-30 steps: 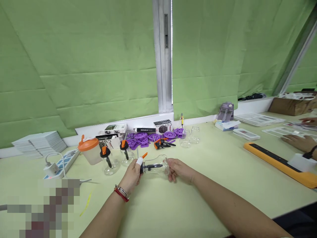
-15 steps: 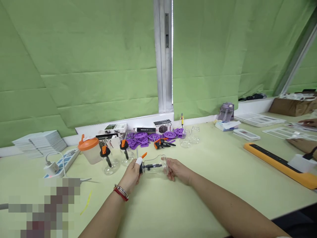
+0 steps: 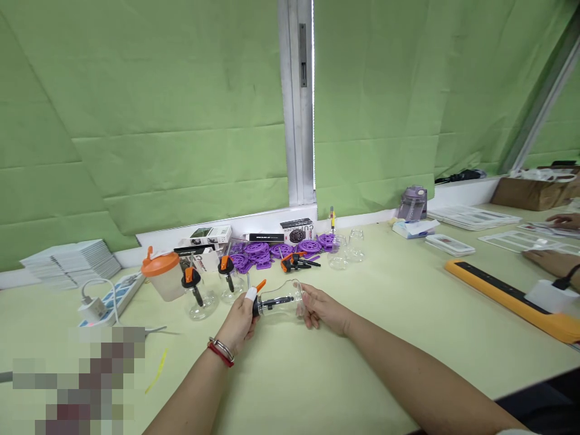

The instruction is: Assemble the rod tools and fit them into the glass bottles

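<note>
Our left hand (image 3: 240,320) grips the clear bottle (image 3: 284,300) by its cap (image 3: 256,305); our right hand (image 3: 324,309) clasps its base. Cap details blur.

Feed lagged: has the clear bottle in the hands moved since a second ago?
No, barely: the clear bottle keeps its place and gap right of the orange-lidded cup.

A small assembly workroom: one long pale-green tabletop (image 3: 408,314) runs under blinded windows and carries batches of like parts: a heap of purple plastic pieces (image 3: 272,251), capped clear bottles (image 3: 196,296), printed product boxes (image 3: 208,234), stacked white booklets (image 3: 67,263); a co-worker's hand (image 3: 548,261) rests by flat trays (image 3: 471,217)
</note>
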`<move>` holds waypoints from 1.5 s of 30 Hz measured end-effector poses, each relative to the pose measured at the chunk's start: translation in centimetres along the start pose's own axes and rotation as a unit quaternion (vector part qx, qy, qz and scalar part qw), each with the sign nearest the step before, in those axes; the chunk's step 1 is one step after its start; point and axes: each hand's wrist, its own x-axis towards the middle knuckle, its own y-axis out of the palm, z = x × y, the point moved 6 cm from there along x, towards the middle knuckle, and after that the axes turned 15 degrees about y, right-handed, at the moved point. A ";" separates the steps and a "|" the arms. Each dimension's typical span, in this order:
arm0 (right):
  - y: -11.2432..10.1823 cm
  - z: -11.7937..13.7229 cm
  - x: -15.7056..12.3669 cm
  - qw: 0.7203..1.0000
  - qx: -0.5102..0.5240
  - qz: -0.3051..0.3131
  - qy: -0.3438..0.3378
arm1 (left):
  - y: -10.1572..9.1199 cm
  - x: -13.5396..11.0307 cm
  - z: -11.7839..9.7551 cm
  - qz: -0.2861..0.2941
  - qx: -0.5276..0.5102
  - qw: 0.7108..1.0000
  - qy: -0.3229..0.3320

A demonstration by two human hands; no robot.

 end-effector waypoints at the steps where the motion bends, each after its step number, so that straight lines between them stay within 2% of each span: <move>1: 0.0 0.0 0.1 1.000 -0.007 -0.004 -0.004 | 0.0 0.0 0.0 0.002 -0.001 1.000 0.001; 7: 0.2 1.3 -0.9 0.996 0.013 0.001 -0.083 | -0.2 0.1 0.3 0.005 0.002 1.000 -0.017; 12: -0.1 0.6 -0.3 0.999 0.021 -0.009 -0.033 | 0.0 0.1 0.1 -0.009 0.018 1.000 0.002; 15: -0.4 0.1 0.2 0.999 -0.002 -0.031 -0.013 | 0.1 0.1 0.4 -0.008 0.018 1.000 -0.010; 18: -0.6 0.2 0.2 0.999 -0.019 -0.035 -0.028 | 0.1 0.1 0.6 0.002 0.004 1.000 -0.016; 23: -0.3 0.8 -0.4 0.997 0.022 -0.003 -0.077 | 0.0 0.1 0.6 -0.007 0.008 1.000 -0.016; 28: -0.3 0.9 -0.2 0.996 0.024 -0.029 -0.079 | 0.4 0.1 0.6 -0.019 -0.001 1.000 -0.018; 37: -0.3 0.3 0.1 0.998 0.022 -0.052 -0.025 | 0.5 -0.1 0.3 -0.054 0.024 0.998 -0.025; 45: 0.0 0.3 0.0 0.998 0.038 -0.054 0.000 | 0.6 0.0 0.2 -0.043 0.077 0.996 -0.020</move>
